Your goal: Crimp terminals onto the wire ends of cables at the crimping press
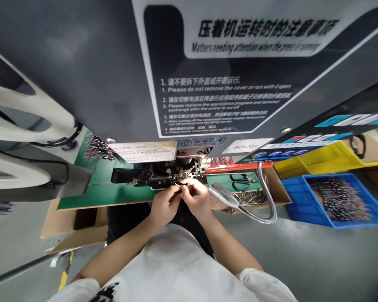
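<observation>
Head view: left hand (pixel 164 206) and right hand (pixel 198 200) sit just in front of the crimping press (pixel 151 176), fingers (pixel 185 187) pinched together on a thin wire (pixel 177 185); black-handled scissors (pixel 241 182) lie right of the press.

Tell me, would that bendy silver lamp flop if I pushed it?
The gooseneck lamp probably won't flop: its ribbed metal neck holds a curve in midair. It would likely bend and stay bent. The metal head looks heavyish, so it may dip a little.
</observation>
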A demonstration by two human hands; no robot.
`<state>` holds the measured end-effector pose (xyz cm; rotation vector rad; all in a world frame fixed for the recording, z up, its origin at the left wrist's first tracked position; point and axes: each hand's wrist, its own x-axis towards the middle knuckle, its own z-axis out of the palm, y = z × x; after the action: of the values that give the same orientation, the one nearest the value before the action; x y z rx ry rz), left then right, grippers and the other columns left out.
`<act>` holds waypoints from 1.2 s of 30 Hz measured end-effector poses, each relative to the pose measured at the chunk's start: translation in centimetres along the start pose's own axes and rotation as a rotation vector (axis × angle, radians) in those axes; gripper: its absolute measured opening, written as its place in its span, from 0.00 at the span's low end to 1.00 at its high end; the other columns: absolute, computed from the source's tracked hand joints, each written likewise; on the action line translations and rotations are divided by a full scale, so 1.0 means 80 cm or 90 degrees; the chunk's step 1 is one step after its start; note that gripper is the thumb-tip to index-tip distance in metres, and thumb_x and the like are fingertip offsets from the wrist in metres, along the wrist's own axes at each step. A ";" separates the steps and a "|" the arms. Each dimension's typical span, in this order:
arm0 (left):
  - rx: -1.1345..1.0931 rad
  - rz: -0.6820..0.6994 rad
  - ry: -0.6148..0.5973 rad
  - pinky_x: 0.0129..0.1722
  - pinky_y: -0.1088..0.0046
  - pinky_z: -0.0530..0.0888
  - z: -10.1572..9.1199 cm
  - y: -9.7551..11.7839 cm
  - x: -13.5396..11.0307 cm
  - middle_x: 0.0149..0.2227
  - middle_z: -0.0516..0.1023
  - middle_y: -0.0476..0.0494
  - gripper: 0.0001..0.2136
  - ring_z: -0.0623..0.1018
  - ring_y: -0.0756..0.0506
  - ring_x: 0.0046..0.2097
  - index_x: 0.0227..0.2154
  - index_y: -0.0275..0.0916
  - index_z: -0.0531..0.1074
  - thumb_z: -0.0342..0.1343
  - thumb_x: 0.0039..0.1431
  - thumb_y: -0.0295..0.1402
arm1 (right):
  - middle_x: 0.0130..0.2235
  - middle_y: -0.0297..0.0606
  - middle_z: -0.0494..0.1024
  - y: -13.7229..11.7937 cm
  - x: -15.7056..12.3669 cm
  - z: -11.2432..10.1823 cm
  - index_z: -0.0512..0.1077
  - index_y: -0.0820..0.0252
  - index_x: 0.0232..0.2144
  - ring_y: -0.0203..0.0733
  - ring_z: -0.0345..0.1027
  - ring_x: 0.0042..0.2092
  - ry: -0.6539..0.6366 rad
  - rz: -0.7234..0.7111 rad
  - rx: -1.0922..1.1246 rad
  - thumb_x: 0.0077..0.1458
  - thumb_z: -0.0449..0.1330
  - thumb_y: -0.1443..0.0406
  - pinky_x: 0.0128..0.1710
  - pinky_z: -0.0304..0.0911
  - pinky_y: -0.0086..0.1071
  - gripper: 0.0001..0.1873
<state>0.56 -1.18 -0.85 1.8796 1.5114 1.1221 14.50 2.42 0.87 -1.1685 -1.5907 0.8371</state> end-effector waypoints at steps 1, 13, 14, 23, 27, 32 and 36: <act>-0.001 -0.002 0.002 0.38 0.74 0.75 0.000 0.001 0.000 0.36 0.83 0.46 0.06 0.82 0.47 0.37 0.42 0.41 0.74 0.53 0.65 0.30 | 0.22 0.29 0.69 0.000 0.000 0.000 0.76 0.60 0.38 0.33 0.60 0.20 0.005 -0.007 -0.006 0.56 0.57 0.66 0.21 0.58 0.28 0.09; -0.033 -0.021 0.023 0.42 0.72 0.77 -0.001 0.005 0.003 0.42 0.83 0.44 0.07 0.82 0.46 0.41 0.43 0.42 0.74 0.53 0.65 0.30 | 0.21 0.28 0.67 -0.001 0.002 -0.001 0.74 0.58 0.36 0.35 0.60 0.21 0.017 -0.078 -0.068 0.57 0.58 0.65 0.23 0.60 0.29 0.05; -0.040 -0.023 0.020 0.43 0.72 0.77 -0.001 0.005 0.003 0.43 0.83 0.44 0.07 0.82 0.46 0.42 0.43 0.42 0.73 0.52 0.66 0.30 | 0.21 0.28 0.67 -0.001 0.001 -0.001 0.73 0.58 0.35 0.34 0.60 0.21 0.014 -0.070 -0.063 0.57 0.58 0.65 0.22 0.60 0.29 0.05; -0.010 -0.029 0.000 0.39 0.73 0.76 0.002 0.001 -0.001 0.38 0.83 0.45 0.07 0.82 0.46 0.39 0.43 0.41 0.73 0.52 0.67 0.33 | 0.21 0.26 0.64 -0.004 -0.002 0.000 0.69 0.58 0.31 0.33 0.58 0.21 -0.016 -0.003 -0.011 0.56 0.59 0.66 0.22 0.58 0.27 0.02; -0.029 -0.040 -0.013 0.39 0.73 0.76 0.001 0.002 -0.002 0.39 0.83 0.45 0.08 0.82 0.47 0.39 0.45 0.42 0.73 0.51 0.67 0.33 | 0.21 0.26 0.63 -0.004 -0.001 -0.001 0.66 0.57 0.28 0.33 0.58 0.21 -0.019 0.010 0.009 0.55 0.57 0.66 0.21 0.57 0.27 0.04; -0.009 -0.010 0.020 0.42 0.72 0.76 0.005 -0.004 -0.005 0.42 0.83 0.45 0.09 0.82 0.46 0.41 0.46 0.43 0.74 0.51 0.67 0.32 | 0.26 0.30 0.66 -0.003 0.001 0.000 0.64 0.56 0.28 0.35 0.61 0.24 -0.033 0.010 0.013 0.56 0.54 0.68 0.25 0.61 0.28 0.04; 0.011 -0.004 0.033 0.41 0.72 0.76 0.009 -0.009 -0.009 0.42 0.83 0.45 0.09 0.82 0.46 0.40 0.46 0.43 0.75 0.51 0.67 0.33 | 0.27 0.31 0.65 -0.002 0.002 0.001 0.63 0.56 0.28 0.36 0.62 0.26 -0.041 0.018 0.053 0.58 0.53 0.69 0.27 0.61 0.29 0.06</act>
<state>0.71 -1.57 -2.00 1.8692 1.5602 1.1671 14.38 2.50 1.04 -1.1173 -1.5799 0.9590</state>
